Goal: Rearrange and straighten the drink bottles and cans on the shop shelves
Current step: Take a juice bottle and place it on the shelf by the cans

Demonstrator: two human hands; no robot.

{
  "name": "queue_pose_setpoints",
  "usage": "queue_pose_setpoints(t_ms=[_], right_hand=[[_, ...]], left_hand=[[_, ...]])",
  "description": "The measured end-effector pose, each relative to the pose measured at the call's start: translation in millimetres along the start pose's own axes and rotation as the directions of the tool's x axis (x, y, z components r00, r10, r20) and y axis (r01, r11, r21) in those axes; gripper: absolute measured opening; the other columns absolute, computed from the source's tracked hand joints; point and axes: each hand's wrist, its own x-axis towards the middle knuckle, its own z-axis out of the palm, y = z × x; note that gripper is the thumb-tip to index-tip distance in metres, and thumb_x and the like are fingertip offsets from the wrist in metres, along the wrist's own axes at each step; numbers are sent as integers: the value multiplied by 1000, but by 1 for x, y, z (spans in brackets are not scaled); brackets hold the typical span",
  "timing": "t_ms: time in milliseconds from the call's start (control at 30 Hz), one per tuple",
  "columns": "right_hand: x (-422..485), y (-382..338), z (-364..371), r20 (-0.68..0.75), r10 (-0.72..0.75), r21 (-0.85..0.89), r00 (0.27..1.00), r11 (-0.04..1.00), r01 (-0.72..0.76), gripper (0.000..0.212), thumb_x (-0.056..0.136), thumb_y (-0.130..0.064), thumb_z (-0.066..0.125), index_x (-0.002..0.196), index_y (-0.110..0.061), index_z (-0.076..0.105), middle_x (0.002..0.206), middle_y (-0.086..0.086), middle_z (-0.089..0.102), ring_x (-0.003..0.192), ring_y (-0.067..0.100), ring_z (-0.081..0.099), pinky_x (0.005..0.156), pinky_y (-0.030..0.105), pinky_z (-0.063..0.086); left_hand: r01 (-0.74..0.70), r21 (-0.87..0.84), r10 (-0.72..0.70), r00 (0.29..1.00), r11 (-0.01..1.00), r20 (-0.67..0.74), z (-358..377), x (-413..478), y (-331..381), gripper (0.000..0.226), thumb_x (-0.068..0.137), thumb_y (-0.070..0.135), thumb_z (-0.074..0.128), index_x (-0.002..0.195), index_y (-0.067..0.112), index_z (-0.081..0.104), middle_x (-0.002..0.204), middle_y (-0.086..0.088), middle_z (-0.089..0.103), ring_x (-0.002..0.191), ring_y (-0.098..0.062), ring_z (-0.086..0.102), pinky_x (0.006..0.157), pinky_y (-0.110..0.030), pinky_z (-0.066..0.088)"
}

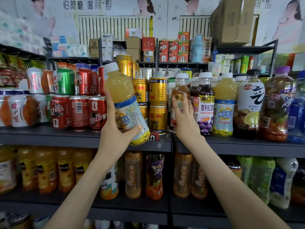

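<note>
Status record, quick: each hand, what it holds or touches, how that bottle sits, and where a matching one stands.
left hand: grips juice bottle near its base
juice bottle: tilted, cap up-left, held in front of gold cans
right hand: fingers straight, touching amber bottle
amber bottle: upright on shelf, right of gold cans
matching bottle: upright, same shelf, further right
</note>
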Motion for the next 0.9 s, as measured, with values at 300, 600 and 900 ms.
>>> queue_pose_setpoints(t_ms=[300, 600, 900], right_hand=[[-58, -87, -23, -210, -48, 672, 977, 718, 179, 54, 91, -27, 63, 140, -15, 42, 133, -5, 45, 126, 7, 41, 102, 22, 38], [-94, -173, 23, 227, -364, 889, 903, 457, -39, 43, 83, -28, 73, 122, -29, 55, 112, -16, 63, 94, -8, 56, 75, 1, 43], [-128, -276, 94, 352, -380, 910, 856, 352, -218, 39, 74, -25, 81, 104, -32, 58, 94, -26, 63, 84, -18, 58, 67, 3, 45]], left_hand=[[37, 138, -31, 998, 990, -50, -33, -40, -8, 117, 78, 20, 78, 126, 74, -14, 130, 12, 54, 109, 5, 56, 89, -14, 48], [141, 284, -144, 989, 948, -10, -105, -90, -22, 109, 86, 13, 69, 126, 75, -11, 121, 19, 58, 101, -1, 61, 82, -23, 54], [250, 431, -306, 950, 867, 64, -217, -125, -75, 105, 86, 13, 68, 135, 69, -7, 138, 13, 48, 121, -3, 51, 98, -34, 49]])
